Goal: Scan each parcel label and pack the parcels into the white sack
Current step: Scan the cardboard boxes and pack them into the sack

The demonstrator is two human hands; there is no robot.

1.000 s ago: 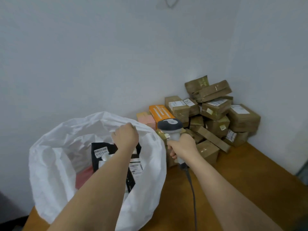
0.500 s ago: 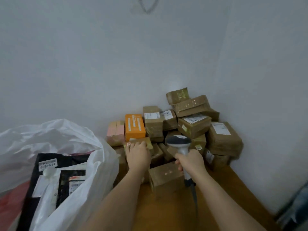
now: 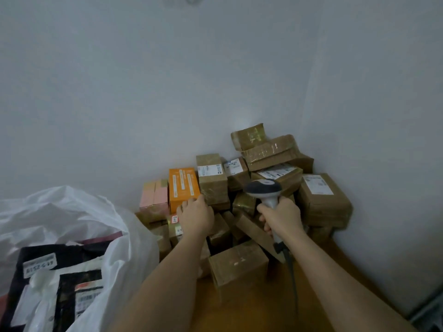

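The white sack (image 3: 79, 219) stands open at the lower left with black labelled parcels (image 3: 45, 267) inside. A pile of brown taped parcels (image 3: 321, 200) fills the corner, with an orange box (image 3: 183, 185) and a pink box (image 3: 154, 196) on its left side. My left hand (image 3: 196, 218) reaches into the pile, its fingertips touching the lower edge of the orange box and the brown parcel (image 3: 212, 180) beside it. My right hand (image 3: 281, 220) grips the handle of a grey barcode scanner (image 3: 263, 188), whose head points at the pile. The scanner's cable (image 3: 293, 283) hangs down toward me.
The parcels lie on a wooden table top (image 3: 261, 310) set into a corner of two pale walls. One loose brown parcel (image 3: 237, 263) sits at the front of the pile between my forearms. A dark edge shows at the far lower right.
My left hand left the sack's rim, crossed to the pile and moved forward to the foot of the orange box. My view turned right toward the parcels. The scanner stayed in my right hand.
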